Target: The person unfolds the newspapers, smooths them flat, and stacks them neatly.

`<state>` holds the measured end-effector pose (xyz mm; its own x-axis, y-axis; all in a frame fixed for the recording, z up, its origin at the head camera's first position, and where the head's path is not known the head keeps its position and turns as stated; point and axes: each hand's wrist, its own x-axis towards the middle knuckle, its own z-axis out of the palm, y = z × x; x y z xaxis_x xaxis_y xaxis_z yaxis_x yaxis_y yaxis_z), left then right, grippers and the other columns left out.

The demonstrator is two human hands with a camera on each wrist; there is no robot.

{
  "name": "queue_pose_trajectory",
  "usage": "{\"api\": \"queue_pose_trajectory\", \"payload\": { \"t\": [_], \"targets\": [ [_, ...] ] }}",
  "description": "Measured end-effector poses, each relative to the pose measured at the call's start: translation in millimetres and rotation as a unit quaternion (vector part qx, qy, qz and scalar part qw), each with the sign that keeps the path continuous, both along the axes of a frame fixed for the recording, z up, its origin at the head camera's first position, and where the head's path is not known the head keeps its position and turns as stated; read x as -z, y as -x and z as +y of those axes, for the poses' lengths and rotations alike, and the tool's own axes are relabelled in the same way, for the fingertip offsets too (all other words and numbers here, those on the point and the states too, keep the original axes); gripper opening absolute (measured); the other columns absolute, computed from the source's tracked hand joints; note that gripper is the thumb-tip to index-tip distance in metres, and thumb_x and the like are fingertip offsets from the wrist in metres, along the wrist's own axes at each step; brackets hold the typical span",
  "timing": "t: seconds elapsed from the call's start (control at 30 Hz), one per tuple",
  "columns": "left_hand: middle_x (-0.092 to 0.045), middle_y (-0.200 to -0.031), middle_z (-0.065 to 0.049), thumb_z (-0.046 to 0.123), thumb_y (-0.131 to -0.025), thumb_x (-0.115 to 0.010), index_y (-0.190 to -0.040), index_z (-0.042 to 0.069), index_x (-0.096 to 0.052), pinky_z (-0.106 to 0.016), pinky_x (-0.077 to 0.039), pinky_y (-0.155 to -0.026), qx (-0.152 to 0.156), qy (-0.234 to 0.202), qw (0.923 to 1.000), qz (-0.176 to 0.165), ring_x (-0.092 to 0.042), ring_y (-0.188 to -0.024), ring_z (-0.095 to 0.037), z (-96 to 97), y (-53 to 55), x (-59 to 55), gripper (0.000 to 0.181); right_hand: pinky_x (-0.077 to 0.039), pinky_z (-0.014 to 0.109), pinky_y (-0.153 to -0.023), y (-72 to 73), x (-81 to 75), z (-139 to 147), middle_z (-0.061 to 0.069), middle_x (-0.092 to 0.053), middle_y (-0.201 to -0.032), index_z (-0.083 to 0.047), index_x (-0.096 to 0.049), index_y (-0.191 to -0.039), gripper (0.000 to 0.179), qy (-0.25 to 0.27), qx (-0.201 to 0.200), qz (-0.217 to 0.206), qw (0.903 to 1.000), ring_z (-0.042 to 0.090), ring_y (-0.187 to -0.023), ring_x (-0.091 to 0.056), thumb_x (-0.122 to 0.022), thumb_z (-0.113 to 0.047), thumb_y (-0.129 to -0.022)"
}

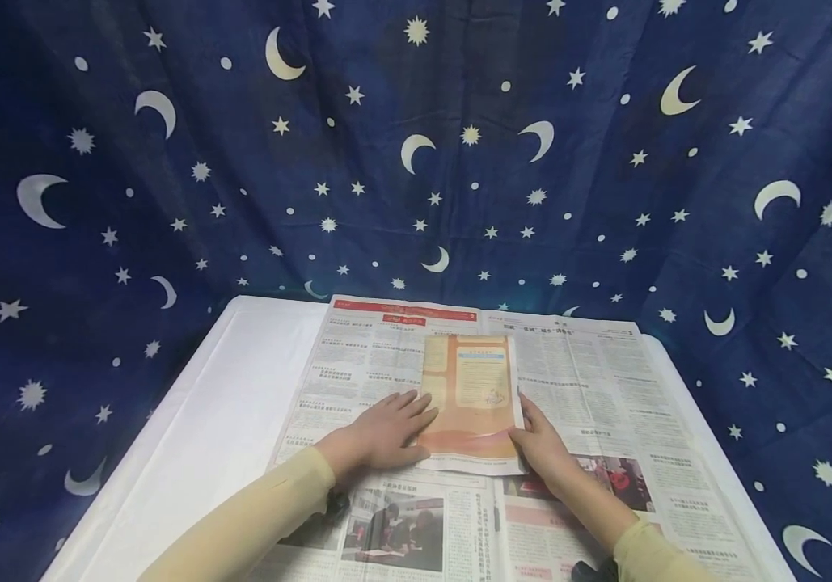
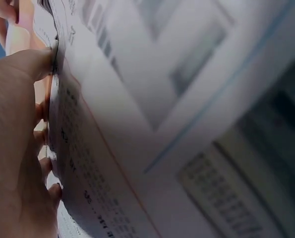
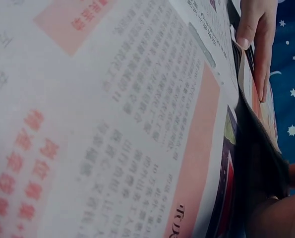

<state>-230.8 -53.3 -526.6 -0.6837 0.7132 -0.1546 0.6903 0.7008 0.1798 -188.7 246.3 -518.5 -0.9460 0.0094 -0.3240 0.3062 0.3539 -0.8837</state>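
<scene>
An orange booklet [image 1: 470, 420], with a pale text panel on its face, lies on the spread newspaper [image 1: 583, 380]. My left hand [image 1: 390, 432] rests along its left side, fingers outstretched and the tips at its edge. My right hand [image 1: 542, 440] pinches the booklet's right edge near the lower corner, thumb on top and the other fingers at the side or underneath. In the right wrist view, the booklet's near edge [image 3: 259, 116] stands slightly raised above a dark shadow. The left wrist view shows my left thumb and fingertips [image 2: 40, 141] over the paper.
The newspaper covers most of the white table [image 1: 204, 420], whose bare surface shows on the left. A dark blue curtain [image 1: 386, 162] with moons and stars hangs behind and on both sides. Printed photos [image 1: 394, 529] appear on the near newspaper pages.
</scene>
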Motion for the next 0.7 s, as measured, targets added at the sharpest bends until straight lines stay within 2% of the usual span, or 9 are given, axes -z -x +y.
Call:
{"api": "queue_pose_trajectory", "payload": {
  "t": [0.03,0.13,0.17,0.27,0.37,0.47,0.57,0.7],
  "targets": [
    [-0.017,-0.170,-0.002,0.063,-0.102,-0.040,-0.164,0.023,-0.028,-0.044,-0.010,-0.126,0.000,0.001,1.0000,-0.002,-0.012,-0.156,-0.027,0.9,0.4,-0.4,0.074,-0.043,0.053,-0.110,-1.1,-1.3,-0.1,0.023,-0.034,-0.160,-0.011,-0.013,-0.165,0.077,-0.007,0.003,0.003,1.0000,0.040,-0.132,-0.054,-0.054,-0.016,-0.101],
    [-0.017,-0.170,-0.002,0.062,-0.103,-0.041,-0.164,0.023,-0.028,-0.044,-0.010,-0.126,0.002,0.002,1.0000,-0.004,-0.012,-0.156,-0.028,3.4,0.9,-1.9,0.073,-0.044,0.053,-0.109,-6.5,-5.7,0.4,0.024,-0.035,-0.159,-0.010,-0.019,-0.164,0.076,-0.035,-0.001,0.018,0.9992,0.042,-0.134,-0.051,-0.059,-0.022,-0.100],
    [-0.017,-0.170,-0.002,0.062,-0.103,-0.041,-0.164,0.023,-0.028,-0.044,-0.010,-0.126,0.002,0.003,1.0000,-0.005,-0.012,-0.156,-0.028,4.1,0.8,-2.4,0.073,-0.042,0.054,-0.111,-8.4,-7.0,0.8,0.025,-0.034,-0.160,-0.009,-0.021,-0.163,0.075,-0.046,-0.005,0.025,0.9986,0.044,-0.138,-0.047,-0.060,-0.023,-0.100],
    [-0.019,-0.170,-0.002,0.062,-0.102,-0.041,-0.164,0.023,-0.029,-0.044,-0.010,-0.126,0.000,0.005,1.0000,-0.005,-0.012,-0.156,-0.028,5.0,0.6,-3.1,0.073,-0.026,0.058,-0.119,-15.1,-11.2,2.9,0.023,-0.020,-0.166,-0.006,-0.027,-0.161,0.073,-0.070,-0.029,0.053,0.9957,0.048,-0.149,-0.025,-0.063,-0.028,-0.100],
    [-0.019,-0.170,-0.002,0.062,-0.102,-0.042,-0.164,0.024,-0.029,-0.044,-0.011,-0.126,-0.001,0.007,1.0000,-0.005,-0.013,-0.156,-0.027,5.2,0.4,-3.9,0.074,-0.025,0.056,-0.119,-23.0,-13.1,3.7,0.023,-0.015,-0.167,-0.005,-0.030,-0.159,0.073,-0.071,-0.043,0.078,0.9935,0.048,-0.150,-0.020,-0.065,-0.030,-0.100],
    [-0.018,-0.170,-0.001,0.062,-0.102,-0.042,-0.164,0.024,-0.029,-0.044,-0.011,-0.126,-0.002,0.009,0.9999,-0.007,-0.012,-0.156,-0.027,4.6,0.0,-4.9,0.074,-0.030,0.053,-0.117,-31.7,-13.6,0.5,0.022,-0.022,-0.166,-0.007,-0.028,-0.160,0.078,-0.056,-0.042,0.079,0.9944,0.045,-0.150,-0.024,-0.069,-0.030,-0.098],
    [-0.018,-0.170,-0.002,0.061,-0.102,-0.043,-0.164,0.024,-0.029,-0.045,-0.012,-0.126,-0.004,0.007,0.9999,-0.010,-0.012,-0.156,-0.027,3.9,-0.5,-6.4,0.074,-0.041,0.054,-0.111,-39.6,-12.5,-5.5,0.022,-0.034,-0.161,-0.012,-0.024,-0.163,0.086,-0.020,-0.030,0.060,0.9975,0.043,-0.144,-0.038,-0.072,-0.031,-0.094],
    [-0.020,-0.170,-0.003,0.062,-0.102,-0.043,-0.163,0.023,-0.030,-0.045,-0.012,-0.126,-0.004,0.004,0.9999,-0.009,-0.014,-0.156,-0.028,2.4,-1.2,-6.6,0.074,-0.055,0.046,-0.096,-46.6,-8.2,-14.7,0.018,-0.056,-0.145,-0.015,-0.023,-0.162,0.085,0.060,-0.033,0.022,0.9974,0.039,-0.119,-0.063,-0.072,-0.030,-0.094]
  ]
}}
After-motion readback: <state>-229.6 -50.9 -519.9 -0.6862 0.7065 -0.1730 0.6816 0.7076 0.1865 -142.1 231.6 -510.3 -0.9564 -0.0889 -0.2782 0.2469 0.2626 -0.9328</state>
